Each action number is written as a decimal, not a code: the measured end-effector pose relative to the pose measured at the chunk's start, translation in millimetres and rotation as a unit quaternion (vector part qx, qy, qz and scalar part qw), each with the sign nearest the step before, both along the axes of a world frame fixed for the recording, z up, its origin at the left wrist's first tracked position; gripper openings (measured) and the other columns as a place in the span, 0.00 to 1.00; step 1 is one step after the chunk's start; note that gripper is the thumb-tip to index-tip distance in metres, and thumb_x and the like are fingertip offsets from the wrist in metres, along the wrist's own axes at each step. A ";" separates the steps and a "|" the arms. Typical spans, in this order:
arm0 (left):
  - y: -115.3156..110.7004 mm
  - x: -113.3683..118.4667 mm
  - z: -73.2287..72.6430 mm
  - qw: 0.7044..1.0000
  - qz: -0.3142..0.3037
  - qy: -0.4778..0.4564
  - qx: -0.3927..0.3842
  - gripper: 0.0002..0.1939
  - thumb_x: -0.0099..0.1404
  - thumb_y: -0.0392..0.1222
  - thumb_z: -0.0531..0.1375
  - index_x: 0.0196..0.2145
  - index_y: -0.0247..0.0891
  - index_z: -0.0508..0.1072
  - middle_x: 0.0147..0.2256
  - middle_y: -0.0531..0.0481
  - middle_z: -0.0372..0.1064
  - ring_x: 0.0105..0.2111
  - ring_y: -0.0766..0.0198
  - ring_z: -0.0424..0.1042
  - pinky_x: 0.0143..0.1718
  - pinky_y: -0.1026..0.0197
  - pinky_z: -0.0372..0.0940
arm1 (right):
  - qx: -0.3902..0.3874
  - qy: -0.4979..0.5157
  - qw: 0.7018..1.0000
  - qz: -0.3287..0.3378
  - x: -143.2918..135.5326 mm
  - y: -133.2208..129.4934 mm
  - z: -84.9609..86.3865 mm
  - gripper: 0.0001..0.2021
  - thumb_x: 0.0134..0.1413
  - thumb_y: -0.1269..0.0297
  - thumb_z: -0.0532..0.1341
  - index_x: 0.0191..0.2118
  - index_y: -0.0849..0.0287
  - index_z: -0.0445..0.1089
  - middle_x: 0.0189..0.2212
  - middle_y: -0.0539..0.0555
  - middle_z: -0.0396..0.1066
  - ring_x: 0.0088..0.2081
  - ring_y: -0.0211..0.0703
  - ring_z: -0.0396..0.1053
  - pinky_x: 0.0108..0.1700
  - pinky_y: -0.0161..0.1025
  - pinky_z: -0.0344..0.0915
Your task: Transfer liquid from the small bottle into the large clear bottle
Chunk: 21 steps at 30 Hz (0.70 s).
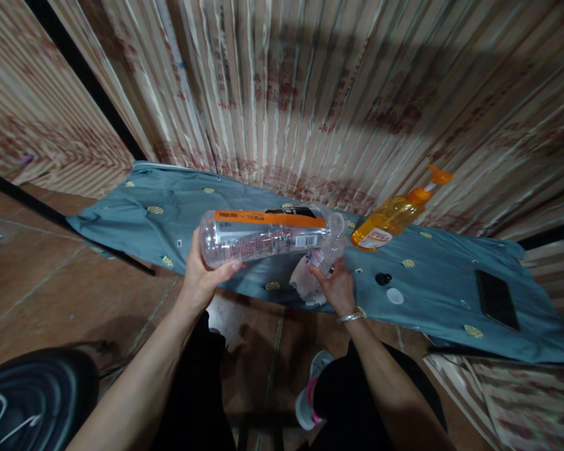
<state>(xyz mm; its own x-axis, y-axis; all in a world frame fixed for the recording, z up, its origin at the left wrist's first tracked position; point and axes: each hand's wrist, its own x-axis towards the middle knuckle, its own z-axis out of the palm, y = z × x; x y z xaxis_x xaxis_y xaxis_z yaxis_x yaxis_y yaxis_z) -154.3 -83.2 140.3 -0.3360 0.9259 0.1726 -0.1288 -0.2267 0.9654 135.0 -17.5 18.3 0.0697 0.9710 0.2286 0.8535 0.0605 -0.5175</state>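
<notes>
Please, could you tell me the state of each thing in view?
Large clear bottle: tipped sideways, held by the left hand.
Smaller clear item: held by the right hand, blurred.
Pump bottle: standing, pump fitted, amber liquid inside.
Black cap-like piece: lying loose.
White disc: lying flat.
Phone-like slab: lying flat, face dark.
Blue-green cloth: spread, wrinkled.

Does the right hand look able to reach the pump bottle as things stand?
Probably yes: nothing visible blocks the right hand from the pump bottle, but that hand holds a clear plastic item.
</notes>
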 end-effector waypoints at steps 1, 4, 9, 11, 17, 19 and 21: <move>0.7 -0.5 -1.3 1.000 0.003 0.002 0.003 0.47 0.40 0.51 0.79 0.56 0.40 0.67 0.48 0.43 0.70 0.40 0.53 0.76 0.31 0.59 0.76 | -0.002 0.001 1.000 0.000 0.3 0.1 -0.4 0.36 0.62 0.39 0.61 0.61 0.68 0.66 0.39 0.68 0.82 0.40 0.57 0.81 0.39 0.43 0.72; 2.6 -2.6 -5.7 1.000 0.004 0.013 0.016 0.48 0.41 0.52 0.79 0.57 0.40 0.67 0.48 0.43 0.70 0.40 0.53 0.76 0.31 0.59 0.76 | -0.003 0.006 1.000 0.001 1.5 0.7 -1.5 0.38 0.61 0.37 0.61 0.61 0.69 0.66 0.39 0.68 0.82 0.40 0.57 0.81 0.38 0.43 0.72; 3.5 -4.6 -7.8 0.999 0.003 0.034 0.032 0.44 0.43 0.52 0.79 0.55 0.40 0.68 0.50 0.43 0.71 0.44 0.52 0.76 0.37 0.57 0.76 | -0.001 0.013 1.000 0.003 2.7 1.6 -3.0 0.40 0.61 0.36 0.61 0.63 0.70 0.65 0.40 0.69 0.82 0.41 0.58 0.81 0.39 0.43 0.72; 3.3 -4.6 -7.1 0.999 0.004 0.040 0.035 0.42 0.43 0.53 0.79 0.52 0.39 0.70 0.49 0.43 0.71 0.45 0.51 0.76 0.40 0.56 0.76 | -0.002 0.015 1.000 0.004 2.8 1.7 -3.3 0.40 0.61 0.36 0.60 0.63 0.70 0.64 0.41 0.69 0.82 0.41 0.59 0.81 0.40 0.44 0.73; 2.9 -4.8 -7.4 0.999 -0.007 0.035 0.029 0.44 0.44 0.53 0.79 0.55 0.39 0.68 0.50 0.42 0.70 0.42 0.52 0.76 0.36 0.57 0.75 | -0.003 0.022 1.000 0.005 2.6 1.8 -3.5 0.39 0.60 0.37 0.62 0.63 0.69 0.65 0.42 0.70 0.82 0.42 0.58 0.82 0.40 0.43 0.73; 3.0 -5.3 -8.1 0.998 -0.003 0.043 0.035 0.43 0.44 0.53 0.79 0.54 0.38 0.68 0.51 0.42 0.70 0.45 0.51 0.76 0.39 0.56 0.76 | -0.002 0.023 1.000 0.007 2.5 1.8 -3.6 0.39 0.61 0.38 0.62 0.62 0.69 0.65 0.43 0.70 0.81 0.42 0.58 0.82 0.40 0.43 0.73; 3.1 -5.7 -8.7 0.998 0.000 0.046 0.039 0.43 0.43 0.53 0.79 0.54 0.38 0.69 0.50 0.42 0.71 0.47 0.51 0.76 0.42 0.55 0.76 | -0.003 0.022 1.000 0.006 2.4 1.8 -3.6 0.38 0.61 0.37 0.61 0.61 0.69 0.65 0.42 0.70 0.81 0.42 0.59 0.82 0.40 0.44 0.73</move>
